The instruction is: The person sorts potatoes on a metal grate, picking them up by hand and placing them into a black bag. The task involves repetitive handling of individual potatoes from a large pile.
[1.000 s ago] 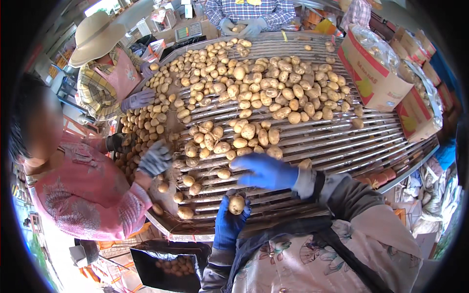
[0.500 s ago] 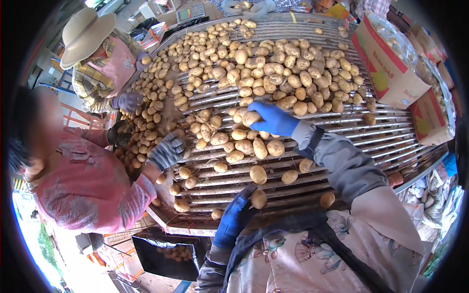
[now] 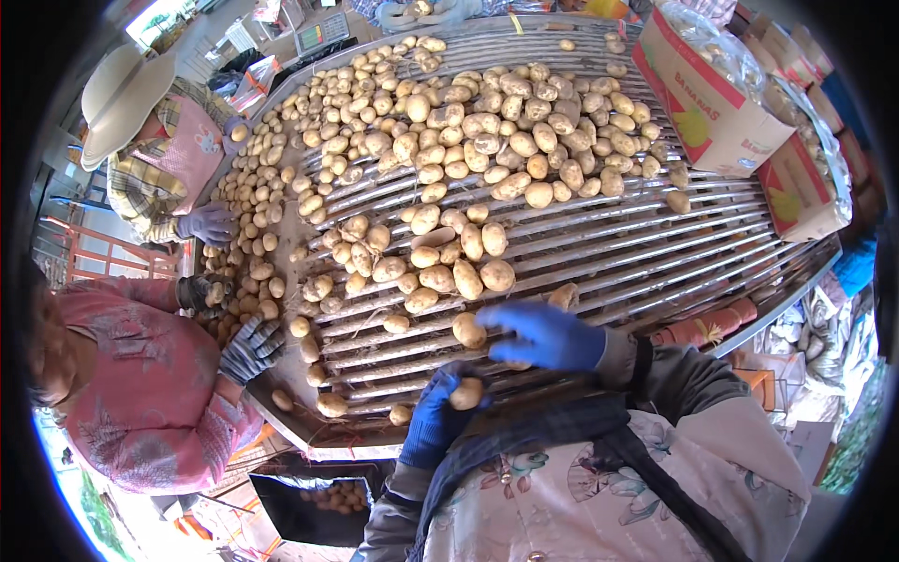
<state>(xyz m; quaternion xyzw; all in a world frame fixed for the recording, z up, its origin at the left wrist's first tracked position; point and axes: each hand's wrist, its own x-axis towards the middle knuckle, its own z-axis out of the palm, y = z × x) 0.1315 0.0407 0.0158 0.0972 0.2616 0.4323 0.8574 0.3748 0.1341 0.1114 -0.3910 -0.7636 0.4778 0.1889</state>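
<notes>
On a slatted metal sorting table (image 3: 646,253), my left hand (image 3: 436,412), in a blue glove, is closed round a potato (image 3: 465,393) near the front edge. My right hand (image 3: 548,335), gloved in blue and slightly blurred, hovers low over the slats with its fingers stretched leftward. Just beyond its fingertips lies another potato (image 3: 468,330); whatever is under the palm is hidden. A small cluster of potatoes (image 3: 436,278) sits farther off, and a large heap of potatoes (image 3: 524,131) covers the far middle.
At the left edge, a person in pink (image 3: 154,375) and another in a sun hat (image 3: 150,159) handle potatoes with gloved hands. More gloved hands (image 3: 421,13) show at the far edge. Cardboard boxes (image 3: 712,103) stand at right. A black-lined crate (image 3: 281,496) holds potatoes below.
My right hand has left a potato at the cluster and come back toward me. My left hand still holds its potato. The view has shifted, and the neighbour's striped-gloved hand has drawn left.
</notes>
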